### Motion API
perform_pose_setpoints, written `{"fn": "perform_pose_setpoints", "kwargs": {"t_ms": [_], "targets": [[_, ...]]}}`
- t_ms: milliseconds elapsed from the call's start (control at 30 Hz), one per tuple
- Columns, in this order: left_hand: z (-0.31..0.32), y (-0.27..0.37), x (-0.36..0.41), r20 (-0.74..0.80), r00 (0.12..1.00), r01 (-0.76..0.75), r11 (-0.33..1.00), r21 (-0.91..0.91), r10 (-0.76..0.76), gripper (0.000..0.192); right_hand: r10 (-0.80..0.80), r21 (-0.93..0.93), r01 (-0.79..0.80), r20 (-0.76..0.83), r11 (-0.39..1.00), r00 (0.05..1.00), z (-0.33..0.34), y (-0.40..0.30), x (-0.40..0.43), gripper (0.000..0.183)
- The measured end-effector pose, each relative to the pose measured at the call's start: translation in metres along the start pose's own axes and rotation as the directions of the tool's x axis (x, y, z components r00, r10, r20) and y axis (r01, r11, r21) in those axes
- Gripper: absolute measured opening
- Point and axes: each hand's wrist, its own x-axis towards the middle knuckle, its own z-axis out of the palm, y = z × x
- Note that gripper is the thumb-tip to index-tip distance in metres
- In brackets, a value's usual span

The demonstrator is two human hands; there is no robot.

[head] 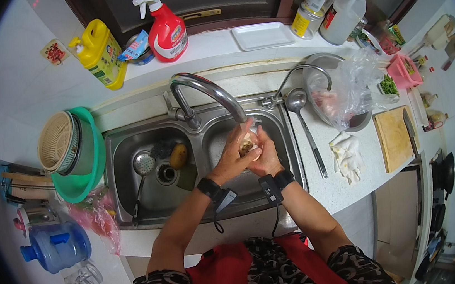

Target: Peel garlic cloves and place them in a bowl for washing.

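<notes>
My left hand and my right hand are cupped together below the spout of the curved chrome faucet. Between them they hold small pale and brownish food pieces, possibly garlic or mushrooms; fingers hide part of them. Water seems to run over the fingertips. Beneath is the right basin of a stainless-steel double sink. In the left basin lie a slotted spoon, a yellowish-brown potato, a dark scouring pad and a greenish cloth or pad near the drain.
Right of the sink are a ladle, a crumpled white cloth, a plastic-covered bowl and a cutting board with a knife. A green basin stands left. A red spray bottle is on the sill.
</notes>
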Motion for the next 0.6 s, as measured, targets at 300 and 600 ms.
{"fn": "perform_pose_setpoints", "kwargs": {"t_ms": [300,600], "targets": [[0.003,-0.009,-0.003,-0.072,0.985,0.155,0.987,-0.049,-0.159,0.038,-0.082,-0.035,0.079,-0.125,0.996,0.989,0.009,0.019,-0.002,0.038],[-0.031,-0.016,-0.005,-0.338,0.93,0.124,0.989,-0.078,-0.143,0.039,0.019,0.118,-0.016,-0.022,0.993,1.0,-0.02,-0.004,0.027,0.03]]}}
